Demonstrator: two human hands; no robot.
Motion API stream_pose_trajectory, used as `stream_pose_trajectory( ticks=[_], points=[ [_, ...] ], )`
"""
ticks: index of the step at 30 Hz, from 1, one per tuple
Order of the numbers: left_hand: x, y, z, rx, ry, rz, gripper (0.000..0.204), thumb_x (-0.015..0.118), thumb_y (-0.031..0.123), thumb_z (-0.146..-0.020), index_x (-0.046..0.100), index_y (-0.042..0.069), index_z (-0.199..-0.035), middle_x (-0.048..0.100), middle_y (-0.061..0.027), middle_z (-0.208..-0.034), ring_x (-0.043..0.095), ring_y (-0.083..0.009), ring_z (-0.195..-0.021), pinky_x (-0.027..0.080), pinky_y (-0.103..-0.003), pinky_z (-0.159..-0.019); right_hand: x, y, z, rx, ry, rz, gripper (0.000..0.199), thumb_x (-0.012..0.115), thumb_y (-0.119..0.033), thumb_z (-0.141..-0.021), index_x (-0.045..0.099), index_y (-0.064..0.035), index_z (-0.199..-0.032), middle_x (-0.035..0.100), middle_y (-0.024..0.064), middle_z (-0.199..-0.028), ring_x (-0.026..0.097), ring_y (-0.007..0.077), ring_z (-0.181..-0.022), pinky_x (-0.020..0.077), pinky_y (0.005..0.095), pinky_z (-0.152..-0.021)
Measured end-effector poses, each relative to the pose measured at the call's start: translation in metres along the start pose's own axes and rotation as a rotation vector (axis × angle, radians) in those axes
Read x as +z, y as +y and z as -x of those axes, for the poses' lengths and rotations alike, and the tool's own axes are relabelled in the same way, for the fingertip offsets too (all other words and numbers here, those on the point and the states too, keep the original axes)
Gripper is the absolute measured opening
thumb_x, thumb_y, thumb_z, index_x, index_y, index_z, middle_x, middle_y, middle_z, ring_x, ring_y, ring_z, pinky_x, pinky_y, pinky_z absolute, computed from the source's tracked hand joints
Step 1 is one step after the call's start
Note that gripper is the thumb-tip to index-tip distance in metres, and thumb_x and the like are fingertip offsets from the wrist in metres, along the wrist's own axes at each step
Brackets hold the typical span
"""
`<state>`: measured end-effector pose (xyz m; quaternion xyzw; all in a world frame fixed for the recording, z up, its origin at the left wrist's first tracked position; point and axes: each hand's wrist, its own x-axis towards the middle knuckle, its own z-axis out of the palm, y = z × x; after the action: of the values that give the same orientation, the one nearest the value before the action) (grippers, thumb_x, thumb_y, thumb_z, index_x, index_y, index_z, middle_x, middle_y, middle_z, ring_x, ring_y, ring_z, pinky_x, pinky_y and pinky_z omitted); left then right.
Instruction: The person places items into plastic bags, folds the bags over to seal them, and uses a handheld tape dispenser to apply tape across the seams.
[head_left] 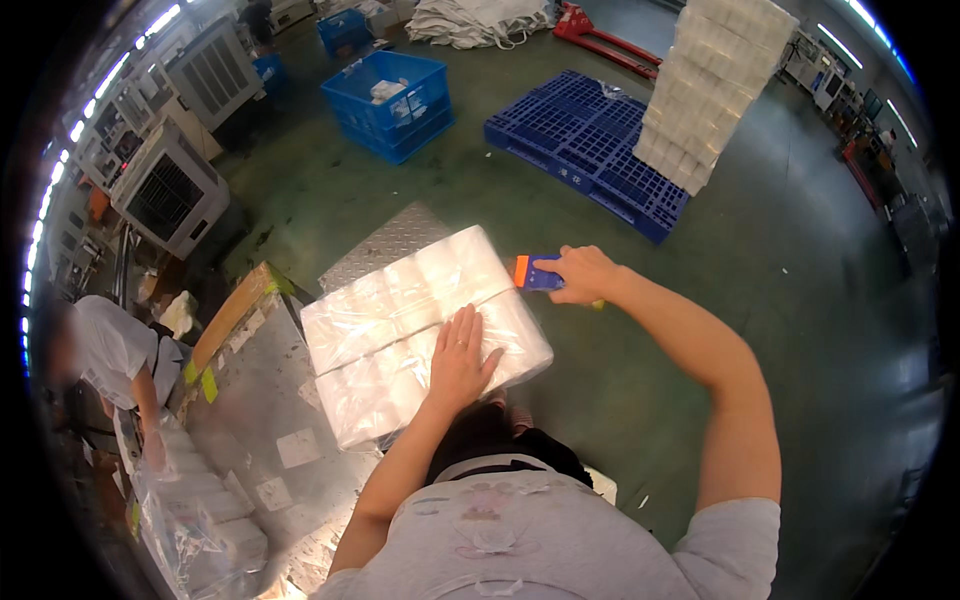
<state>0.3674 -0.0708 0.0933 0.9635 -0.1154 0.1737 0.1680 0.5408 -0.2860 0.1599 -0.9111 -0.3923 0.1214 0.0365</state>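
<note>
A large bundle of white, soft-looking packs in clear plastic film lies at the table's right end, partly over a metal plate. A seam runs along its middle. My left hand rests flat on top of the bundle, fingers stretched out. Beyond the bundle's right end, my right hand is closed around a flat blue hand tool with an orange end. The orange end points at the bundle and is close to its wrapping; whether they touch I cannot tell. A small yellow bit shows under my right hand.
At the left, a person bends over plastic-wrapped white packs beside the worn metal table. Ahead are blue crates, a blue pallet with a tall white stack, and a red pallet jack. Air coolers stand left.
</note>
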Motion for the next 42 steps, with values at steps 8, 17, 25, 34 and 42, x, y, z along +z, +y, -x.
stream_pose_trajectory(
  ticks=[8, 17, 25, 34, 42],
  points=[
    [-0.005, 0.006, -0.005, -0.028, -0.052, 0.017, 0.06, 0.057, 0.03, -0.083, 0.039, -0.008, -0.126, 0.038, -0.0231, -0.135, 0.035, -0.0351, -0.126, 0.025, -0.043, -0.105, 0.056, 0.016, 0.005, 0.326, -0.097, 0.046, 0.039, 0.063, -0.039, -0.063, 0.068, -0.0122, -0.091, 0.066, 0.0155, -0.089, 0.063, 0.0296, -0.088, 0.0505, 0.0391, -0.077],
    [-0.005, 0.001, -0.002, -0.021, -0.014, 0.053, 0.057, 0.058, 0.032, -0.083, 0.043, -0.007, -0.123, 0.04, -0.0224, -0.133, 0.036, -0.0346, -0.125, 0.026, -0.043, -0.103, 0.013, -0.024, 0.046, 0.455, 0.737, -0.369, 0.058, 0.069, -0.035, -0.064, 0.058, -0.0144, -0.117, 0.059, 0.015, -0.084, 0.061, 0.0317, -0.074, 0.0493, 0.041, -0.066],
    [-0.005, 0.001, -0.001, 0.01, 0.008, 0.045, 0.056, 0.059, 0.031, -0.083, 0.045, -0.007, -0.122, 0.041, -0.022, -0.132, 0.037, -0.0333, -0.124, 0.028, -0.043, -0.103, 0.02, -0.055, -0.022, 0.279, 1.242, -0.638, 0.052, 0.07, -0.027, -0.071, 0.057, -0.0083, -0.118, 0.056, 0.0127, -0.079, 0.059, 0.03, -0.068, 0.0479, 0.0375, -0.061],
    [-0.005, 0.0, 0.001, -0.003, 0.006, 0.064, 0.056, 0.057, 0.029, -0.083, 0.043, -0.006, -0.123, 0.04, -0.0225, -0.132, 0.037, -0.0345, -0.125, 0.027, -0.044, -0.104, 0.092, -0.048, -0.058, 0.495, 0.982, -0.52, 0.056, 0.068, -0.032, -0.067, 0.056, -0.0161, -0.119, 0.055, 0.0148, -0.081, 0.059, 0.035, -0.075, 0.0482, 0.0445, -0.066],
    [0.006, -0.018, 0.004, -0.225, 0.006, 0.527, 0.041, 0.049, 0.026, -0.089, 0.05, -0.004, -0.119, 0.049, -0.017, -0.126, 0.045, -0.0276, -0.118, 0.034, -0.039, -0.099, 0.054, -0.02, -0.009, 0.36, 1.217, -0.721, 0.054, 0.074, -0.032, -0.069, 0.059, -0.0057, -0.114, 0.06, 0.015, -0.085, 0.06, 0.0265, -0.075, 0.0476, 0.036, -0.069]
  ],
)
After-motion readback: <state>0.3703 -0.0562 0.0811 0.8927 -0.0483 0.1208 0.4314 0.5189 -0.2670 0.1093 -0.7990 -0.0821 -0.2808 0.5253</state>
